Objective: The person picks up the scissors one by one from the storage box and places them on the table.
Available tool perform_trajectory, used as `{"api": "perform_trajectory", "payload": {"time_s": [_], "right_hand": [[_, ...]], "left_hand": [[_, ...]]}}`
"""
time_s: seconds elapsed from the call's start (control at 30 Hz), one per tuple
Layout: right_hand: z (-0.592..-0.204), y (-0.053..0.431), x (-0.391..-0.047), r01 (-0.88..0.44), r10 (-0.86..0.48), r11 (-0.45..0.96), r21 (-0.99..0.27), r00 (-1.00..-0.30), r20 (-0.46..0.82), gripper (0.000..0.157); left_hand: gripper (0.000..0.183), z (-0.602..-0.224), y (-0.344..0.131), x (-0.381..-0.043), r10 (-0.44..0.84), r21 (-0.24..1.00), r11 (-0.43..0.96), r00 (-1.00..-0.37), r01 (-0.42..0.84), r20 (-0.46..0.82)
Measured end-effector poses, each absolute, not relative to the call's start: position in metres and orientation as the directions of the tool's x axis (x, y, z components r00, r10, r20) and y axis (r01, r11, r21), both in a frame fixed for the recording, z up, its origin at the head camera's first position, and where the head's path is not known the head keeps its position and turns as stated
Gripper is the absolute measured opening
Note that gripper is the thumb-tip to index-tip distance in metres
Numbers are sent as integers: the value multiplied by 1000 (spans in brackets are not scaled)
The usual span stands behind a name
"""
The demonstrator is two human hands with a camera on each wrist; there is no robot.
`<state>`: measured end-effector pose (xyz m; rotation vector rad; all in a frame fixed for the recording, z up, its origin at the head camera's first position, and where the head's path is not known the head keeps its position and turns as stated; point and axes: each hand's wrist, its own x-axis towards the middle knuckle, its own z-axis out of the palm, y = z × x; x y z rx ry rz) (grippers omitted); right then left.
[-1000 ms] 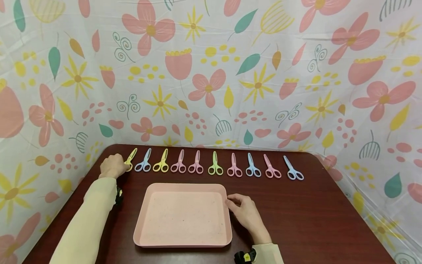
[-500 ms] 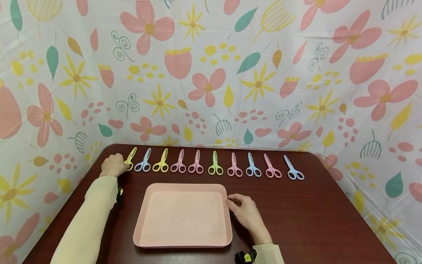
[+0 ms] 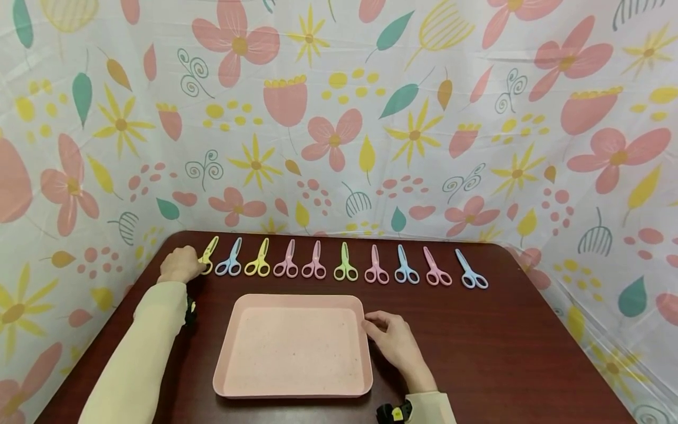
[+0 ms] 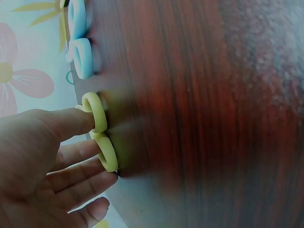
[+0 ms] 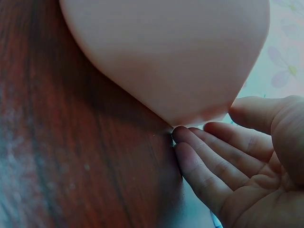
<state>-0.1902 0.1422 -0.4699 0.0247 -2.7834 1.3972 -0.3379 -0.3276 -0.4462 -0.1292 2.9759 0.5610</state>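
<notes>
At the far left end of a row of scissors, my left hand (image 3: 180, 265) pinches the handles of pale yellow scissors (image 3: 209, 250). In the left wrist view, the thumb lies on one yellow handle loop (image 4: 99, 112) and the fingertips (image 4: 90, 148) on the other; the blades are hidden there. The scissors lie on the table, blades pointing away. My right hand (image 3: 394, 344) holds the right side of a shallow pink tray (image 3: 293, 386). In the right wrist view, its thumb is at the tray's rim and the other fingertips (image 5: 183, 135) are low against its side.
Several more scissors run rightward along the back of the dark wood table (image 3: 503, 353), starting with blue scissors (image 3: 231, 259) and ending with blue scissors (image 3: 470, 271). Yellow, pink and green pairs lie between. Flowered cloth (image 3: 339, 118) hangs behind and at both sides.
Almost nothing differs. Both hands, the tray and the scissors keep their places; the head view has only shifted slightly.
</notes>
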Motion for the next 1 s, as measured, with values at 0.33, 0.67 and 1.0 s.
{"api": "perform_trajectory", "payload": {"time_s": [0.33, 0.67, 1.0], "right_hand": [[-469, 144, -193, -26, -5, 594, -804, -1000, 28, 19], [-470, 153, -194, 1, 25, 610, -793, -1000, 17, 19], [-467, 162, -192, 37, 16, 514, -857, -999, -33, 18]], "left_hand": [[42, -433, -327, -336, -33, 392, 916, -990, -85, -137], [36, -438, -311, -339, 28, 382, 924, -999, 19, -19], [40, -435, -281, -328, 62, 309, 943, -977, 125, 206]]}}
